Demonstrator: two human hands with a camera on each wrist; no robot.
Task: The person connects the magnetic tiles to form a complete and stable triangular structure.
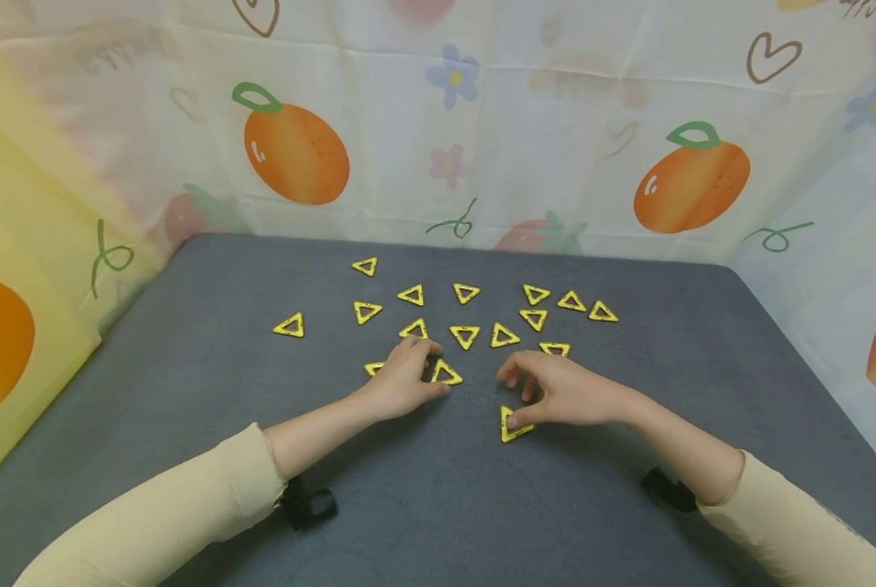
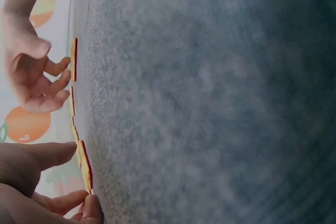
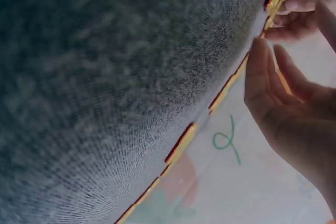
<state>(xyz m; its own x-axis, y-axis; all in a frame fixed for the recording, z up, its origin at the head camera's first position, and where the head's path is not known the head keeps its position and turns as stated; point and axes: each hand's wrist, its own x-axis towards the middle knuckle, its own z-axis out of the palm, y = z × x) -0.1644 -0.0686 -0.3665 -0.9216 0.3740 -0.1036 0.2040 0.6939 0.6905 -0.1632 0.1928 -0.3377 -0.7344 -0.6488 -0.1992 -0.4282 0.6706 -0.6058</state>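
Observation:
Several flat yellow triangular frames with open centres lie on the dark grey table. In the head view my left hand spans one triangle, thumb at its near side and fingertips at its far side. The left wrist view shows this hand's thumb and fingers at both ends of that triangle, which has a red underside. My right hand hovers with loosely bent fingers over another triangle, the thumb covering part of it. From the left wrist, the right hand holds nothing, its fingertips close to a triangle.
More triangles spread beyond the hands: one at far left, one near the back, one at right. The table ends at a printed cloth curtain. Each wrist wears a black device, such as the left one's band.

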